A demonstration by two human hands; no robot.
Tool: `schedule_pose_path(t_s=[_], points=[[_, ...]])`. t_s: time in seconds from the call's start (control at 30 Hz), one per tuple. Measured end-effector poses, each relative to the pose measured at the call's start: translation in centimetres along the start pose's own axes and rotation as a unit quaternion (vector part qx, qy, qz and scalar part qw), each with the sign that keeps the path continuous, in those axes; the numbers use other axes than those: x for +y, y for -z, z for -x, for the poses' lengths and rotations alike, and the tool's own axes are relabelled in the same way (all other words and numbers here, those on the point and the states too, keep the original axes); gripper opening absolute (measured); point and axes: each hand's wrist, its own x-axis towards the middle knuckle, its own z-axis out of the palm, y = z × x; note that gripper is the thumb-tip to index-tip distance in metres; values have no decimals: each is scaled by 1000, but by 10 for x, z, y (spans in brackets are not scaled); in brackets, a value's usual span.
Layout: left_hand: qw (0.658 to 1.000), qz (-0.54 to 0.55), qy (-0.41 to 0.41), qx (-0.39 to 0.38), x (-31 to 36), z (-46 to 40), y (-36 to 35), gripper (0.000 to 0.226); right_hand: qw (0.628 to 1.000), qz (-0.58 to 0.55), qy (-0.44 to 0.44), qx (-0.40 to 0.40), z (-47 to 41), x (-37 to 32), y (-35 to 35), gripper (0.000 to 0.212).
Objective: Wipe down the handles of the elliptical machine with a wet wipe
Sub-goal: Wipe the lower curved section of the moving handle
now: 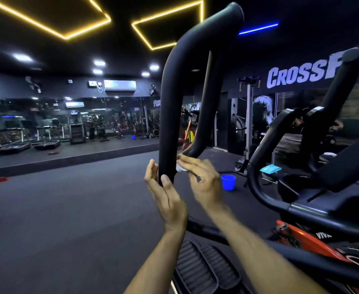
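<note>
The elliptical's black left handle (172,107) rises in front of me and loops over at the top. My left hand (163,194) steadies its lower part, thumb on the front and straight fingers along the left side. My right hand (202,179) presses a white wet wipe (180,167) against the handle's right side, where the inner tube joins it. The wipe shows only as a small white fold under my fingertips. The machine's right handle (340,81) stands farther right.
A blue bucket (228,181) stands on the dark floor behind my right hand. A teal wipe pack (270,168) lies on the elliptical's console (301,183). Ribbed foot pedals (204,270) are below. Treadmills and a mirror wall fill the far left.
</note>
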Motion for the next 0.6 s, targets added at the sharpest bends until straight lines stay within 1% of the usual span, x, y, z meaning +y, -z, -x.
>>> schedule_pose_path(t_s=[0.07,0.1,0.17,0.27,0.37,0.47,0.5,0.6], points=[[996,-35,-70,-38,5,0,1,43,988,69,112,-75,-11,20,15,32],[990,-59,-110,-58,8,-1,0,42,979,98,145,-101,-19,31,22,33],[976,-91,-175,-87,14,-4,-1,41,971,123,172,-108,-37,47,37,32],[957,-114,-234,-125,19,-12,-6,40,959,161,210,-103,-64,58,58,32],[933,-130,-294,-160,25,-23,-13,42,947,199,240,-78,-96,52,75,31],[917,-158,-332,-158,35,-35,-29,40,940,211,262,-52,-137,39,90,26],[913,-168,-338,-155,39,-39,-34,40,943,209,259,-32,-153,34,96,26],[903,-190,-356,-145,43,-47,-46,40,955,198,212,63,-199,16,109,23]])
